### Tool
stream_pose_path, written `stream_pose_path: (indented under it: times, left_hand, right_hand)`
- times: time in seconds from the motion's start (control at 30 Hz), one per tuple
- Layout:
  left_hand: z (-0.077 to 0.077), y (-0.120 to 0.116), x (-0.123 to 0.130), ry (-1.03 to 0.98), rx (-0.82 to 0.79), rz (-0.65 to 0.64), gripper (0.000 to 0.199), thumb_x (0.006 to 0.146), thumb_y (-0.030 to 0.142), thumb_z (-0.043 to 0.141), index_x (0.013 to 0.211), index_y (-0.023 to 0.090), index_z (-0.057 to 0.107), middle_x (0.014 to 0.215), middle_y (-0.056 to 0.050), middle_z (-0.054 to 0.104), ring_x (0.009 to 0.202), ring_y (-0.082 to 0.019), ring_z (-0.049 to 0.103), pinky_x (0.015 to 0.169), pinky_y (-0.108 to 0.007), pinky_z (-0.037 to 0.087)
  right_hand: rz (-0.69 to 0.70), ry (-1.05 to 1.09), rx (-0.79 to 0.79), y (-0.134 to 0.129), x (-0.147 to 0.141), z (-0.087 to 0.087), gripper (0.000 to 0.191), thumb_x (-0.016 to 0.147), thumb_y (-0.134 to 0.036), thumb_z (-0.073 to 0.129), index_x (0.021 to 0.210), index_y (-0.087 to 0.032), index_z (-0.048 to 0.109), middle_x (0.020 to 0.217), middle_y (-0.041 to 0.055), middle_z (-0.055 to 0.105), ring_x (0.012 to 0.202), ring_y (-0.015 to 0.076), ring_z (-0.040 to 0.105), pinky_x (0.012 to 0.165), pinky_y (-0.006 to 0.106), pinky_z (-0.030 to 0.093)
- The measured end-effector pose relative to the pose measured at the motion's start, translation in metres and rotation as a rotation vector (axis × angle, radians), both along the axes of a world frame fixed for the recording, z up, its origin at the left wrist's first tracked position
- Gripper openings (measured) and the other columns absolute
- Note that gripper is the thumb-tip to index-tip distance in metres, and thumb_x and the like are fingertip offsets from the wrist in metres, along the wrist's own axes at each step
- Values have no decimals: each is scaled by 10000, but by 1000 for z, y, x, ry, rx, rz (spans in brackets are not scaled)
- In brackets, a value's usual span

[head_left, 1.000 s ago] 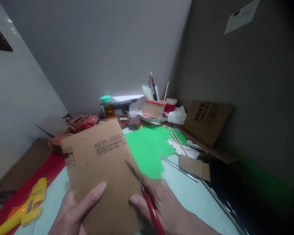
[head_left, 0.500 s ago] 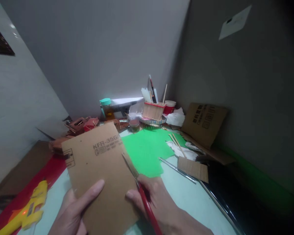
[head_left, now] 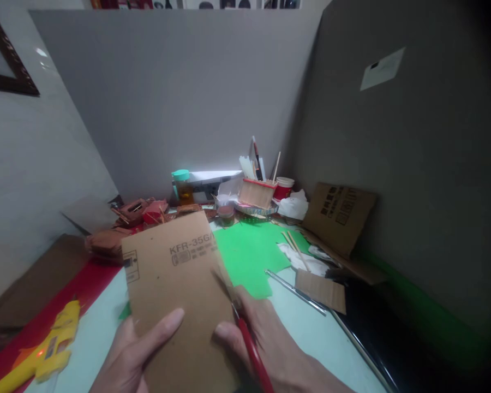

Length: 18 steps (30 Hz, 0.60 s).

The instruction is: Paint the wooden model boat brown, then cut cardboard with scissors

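A piece of brown cardboard (head_left: 180, 289) printed "KFR-35G" is held up, tilted, in front of me. My left hand (head_left: 143, 349) grips its lower left side, thumb flat on the printed face and fingers behind. Red-handled scissors (head_left: 249, 349) are in my right hand (head_left: 262, 333), at the cardboard's right edge. Their narrow blades point up and left over the sheet; whether they are parted is hard to see. My right thumb rests against the cardboard's face. The lower ends of the cardboard and the handles run out of view.
A yellow glue gun (head_left: 53, 344), its light glowing, lies at left. Behind the cardboard is a green sheet (head_left: 249, 251). A silver pen-like tool (head_left: 294, 292) and a small cardboard piece (head_left: 321, 289) lie at right. Farther back stand a wooden holder (head_left: 257, 194) and a lidded bottle (head_left: 183, 188).
The camera view has tipped up slightly. Cardboard, both hands and scissors appear a little farther right in the picture. The hold of each hand looks the same.
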<state>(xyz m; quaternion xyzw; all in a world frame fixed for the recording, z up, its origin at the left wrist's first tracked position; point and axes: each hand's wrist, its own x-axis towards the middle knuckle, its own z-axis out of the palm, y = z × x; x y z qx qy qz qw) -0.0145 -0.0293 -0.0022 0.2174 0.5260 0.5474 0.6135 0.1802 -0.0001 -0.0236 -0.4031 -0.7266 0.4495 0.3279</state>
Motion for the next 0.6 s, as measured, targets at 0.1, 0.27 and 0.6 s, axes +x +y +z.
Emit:
stream_pose_path:
  times: [0.1, 0.27, 0.6]
  left_hand:
    - [-3, 1, -2, 21, 13, 14, 1137, 640, 325, 908, 1562, 311, 243, 1117, -138, 781, 986, -433, 731, 738, -500, 649]
    - [-5, 2, -4, 71, -54, 81, 1200, 587, 344, 937, 1568, 323, 246, 1178, -104, 768, 1054, -406, 713, 783, -441, 650]
    - [-3, 3, 2, 38, 34, 9, 899, 729, 312, 856, 1497, 263, 391, 1191, -124, 757, 1119, -365, 696, 817, -389, 642]
  right_hand:
    - [5, 43, 21, 4, -6, -7, 457, 937, -506, 525, 1245, -179, 614, 898, 84, 716, 763, 233, 660, 687, 318, 522]
    - [-40, 69, 59, 6, -13, -18, 357, 921, -453, 480, 1005, -147, 644, 842, 110, 708, 704, 221, 647, 626, 306, 505]
    - [-135, 27, -30, 9, -21, -16, 428, 940, -530, 484, 890, -134, 641, 700, 55, 638, 602, 164, 561, 561, 266, 448]
